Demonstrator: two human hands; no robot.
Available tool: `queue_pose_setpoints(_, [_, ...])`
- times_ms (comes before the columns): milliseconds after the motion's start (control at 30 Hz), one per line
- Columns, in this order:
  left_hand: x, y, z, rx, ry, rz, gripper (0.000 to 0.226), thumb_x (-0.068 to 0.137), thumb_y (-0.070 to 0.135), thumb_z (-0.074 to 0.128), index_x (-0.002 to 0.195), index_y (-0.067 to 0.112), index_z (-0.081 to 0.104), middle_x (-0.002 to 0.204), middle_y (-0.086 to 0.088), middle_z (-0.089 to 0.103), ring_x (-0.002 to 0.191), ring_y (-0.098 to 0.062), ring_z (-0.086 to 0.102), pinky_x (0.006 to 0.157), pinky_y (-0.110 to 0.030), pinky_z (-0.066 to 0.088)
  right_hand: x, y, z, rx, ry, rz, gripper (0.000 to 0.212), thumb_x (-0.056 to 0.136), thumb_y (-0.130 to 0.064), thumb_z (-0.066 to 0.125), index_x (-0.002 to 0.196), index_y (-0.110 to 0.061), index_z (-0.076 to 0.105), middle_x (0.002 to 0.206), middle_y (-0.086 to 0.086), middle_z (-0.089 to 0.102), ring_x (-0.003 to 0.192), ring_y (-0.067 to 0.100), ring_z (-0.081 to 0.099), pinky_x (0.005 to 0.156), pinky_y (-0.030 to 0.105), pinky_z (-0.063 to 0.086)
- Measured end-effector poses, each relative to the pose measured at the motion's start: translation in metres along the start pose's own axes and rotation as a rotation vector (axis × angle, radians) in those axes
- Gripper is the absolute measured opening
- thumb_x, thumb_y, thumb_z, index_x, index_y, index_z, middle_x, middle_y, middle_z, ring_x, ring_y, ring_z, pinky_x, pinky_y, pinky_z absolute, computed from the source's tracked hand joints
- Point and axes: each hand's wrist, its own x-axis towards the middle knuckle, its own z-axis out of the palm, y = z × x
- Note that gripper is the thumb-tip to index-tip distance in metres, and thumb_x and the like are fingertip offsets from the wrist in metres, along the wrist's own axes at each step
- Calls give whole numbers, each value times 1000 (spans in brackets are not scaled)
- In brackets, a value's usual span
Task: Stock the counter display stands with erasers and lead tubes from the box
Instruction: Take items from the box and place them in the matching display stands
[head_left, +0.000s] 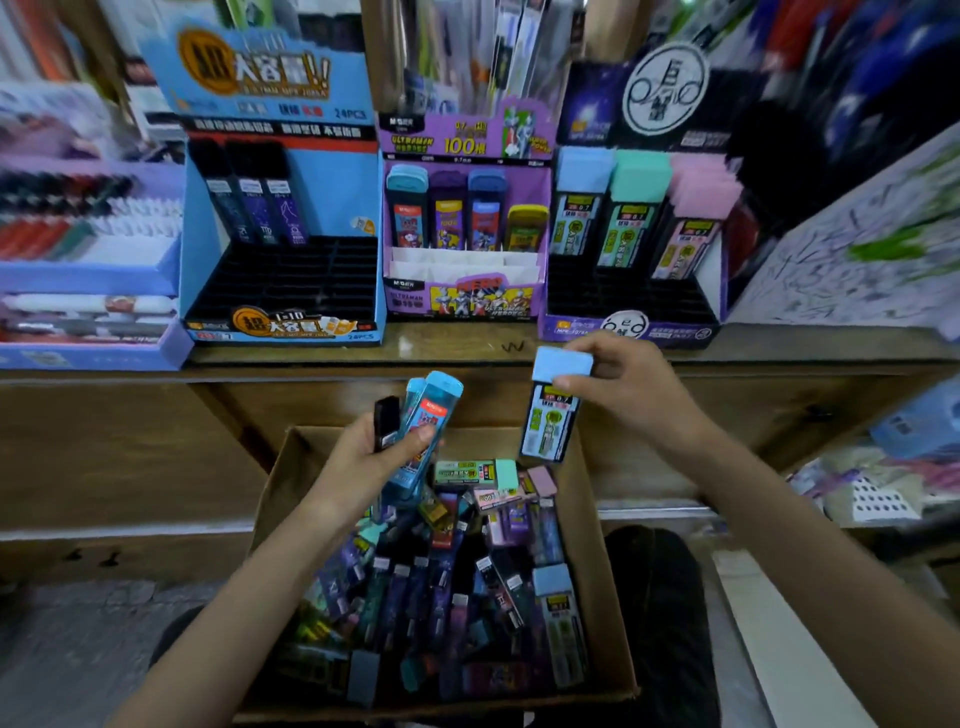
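On the counter, a stand reads "ULTRAMAN".

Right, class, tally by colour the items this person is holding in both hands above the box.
Black tube, left hand: 1
Blue tubes, left hand: 2
Pale-blue-capped case, right hand: 1
Total: 4

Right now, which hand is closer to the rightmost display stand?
Right. The right hand is just in front of the stand; the left hand is lower and leftward, over the box.
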Motion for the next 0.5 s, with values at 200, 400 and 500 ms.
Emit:
queue_pose_setpoints(200, [23,52,20,-75,-39,166,29,74,24,64,102,17,61,86,2,74,79,-7,70,63,-15,52,24,-64,-66,157,285,-219,20,80,-4,69,84,-22,63,82,-13,68,76,0,63,68,15,50])
queue_pose_setpoints(400, [40,77,38,-36,-62,237,28,76,26,61,102,17,60,87,-1,74,76,-7,69,59,-13,51,58,-89,-107,64,360,-268,14,81,-4,69,87,-15,62,87,1,66,74,2,65,68,17,53])
queue_pose_setpoints(500, [44,82,43,-46,-53,245,29,74,26,62,102,17,61,87,1,74,79,-8,69,64,-16,52,79,-86,-107,-8,323,-227,13,82,-3,68,87,-12,60,93,6,66,76,7,64,73,23,55])
